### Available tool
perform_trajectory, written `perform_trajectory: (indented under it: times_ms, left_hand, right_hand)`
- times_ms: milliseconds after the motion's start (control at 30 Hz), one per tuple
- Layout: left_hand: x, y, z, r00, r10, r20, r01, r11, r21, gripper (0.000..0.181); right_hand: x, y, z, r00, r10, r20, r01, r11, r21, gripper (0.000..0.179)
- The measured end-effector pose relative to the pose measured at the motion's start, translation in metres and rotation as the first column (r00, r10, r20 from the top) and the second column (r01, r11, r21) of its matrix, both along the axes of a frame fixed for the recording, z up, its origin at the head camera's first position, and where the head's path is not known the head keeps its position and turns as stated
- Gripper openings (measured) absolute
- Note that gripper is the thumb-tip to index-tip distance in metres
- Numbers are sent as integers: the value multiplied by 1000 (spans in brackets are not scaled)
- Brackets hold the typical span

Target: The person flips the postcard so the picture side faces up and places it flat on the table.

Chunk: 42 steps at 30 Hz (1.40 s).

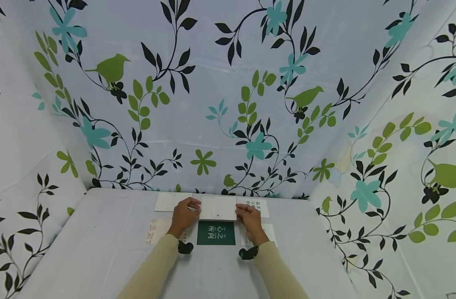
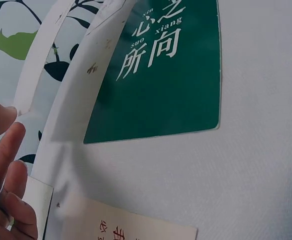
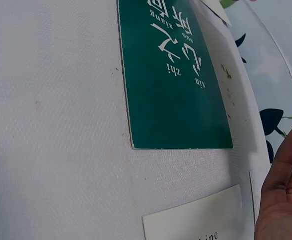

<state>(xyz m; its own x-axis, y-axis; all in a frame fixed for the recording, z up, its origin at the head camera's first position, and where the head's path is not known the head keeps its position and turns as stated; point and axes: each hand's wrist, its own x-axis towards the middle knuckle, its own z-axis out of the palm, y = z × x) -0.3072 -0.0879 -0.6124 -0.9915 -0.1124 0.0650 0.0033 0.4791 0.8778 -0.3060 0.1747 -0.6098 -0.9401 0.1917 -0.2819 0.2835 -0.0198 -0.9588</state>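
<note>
A white card (image 1: 218,207) with a small dark mark is held at its two sides, raised off the table. My left hand (image 1: 185,216) pinches its left edge between thumb and fingers, and my right hand (image 1: 252,222) pinches the right edge. In the left wrist view the card's thin edge meets the thumb and fingertip of the left hand (image 2: 8,170). The right wrist view shows the right hand (image 3: 285,187) only partly, at the frame's edge. Just nearer to me lies a green card (image 1: 216,238) with white Chinese characters, flat on the table.
A blank-looking cream card (image 1: 166,202) lies back left, and a card with orange characters (image 1: 153,232) front left. On the right are a card with green characters (image 1: 263,207) and a pale card (image 1: 269,231). Patterned cloth (image 1: 220,104) encloses the white table (image 1: 112,232).
</note>
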Motion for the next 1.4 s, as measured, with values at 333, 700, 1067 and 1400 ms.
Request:
perform_trajectory:
  times_ms: [333,700,1067,1400]
  left_hand:
    - [1,-1,5,999,-13,49,11,999,37,15]
    - [3,-3,4,999,-30,25,28,998,47,12]
    - [4,-3,11,1000,-13,11,13,1000,15,12]
    - [6,-3,18,999,-32,-26,32,999,10,11]
  right_hand:
    - [-1,3,0,1000,24,2,-24,999,-35,23]
    - [1,5,2,999,33,11,-32,999,-43,24]
    - [3,8,2,999,46,-19,-45,997,57,21]
    - [2,14,4,997,66,-28,-63,994,94,19]
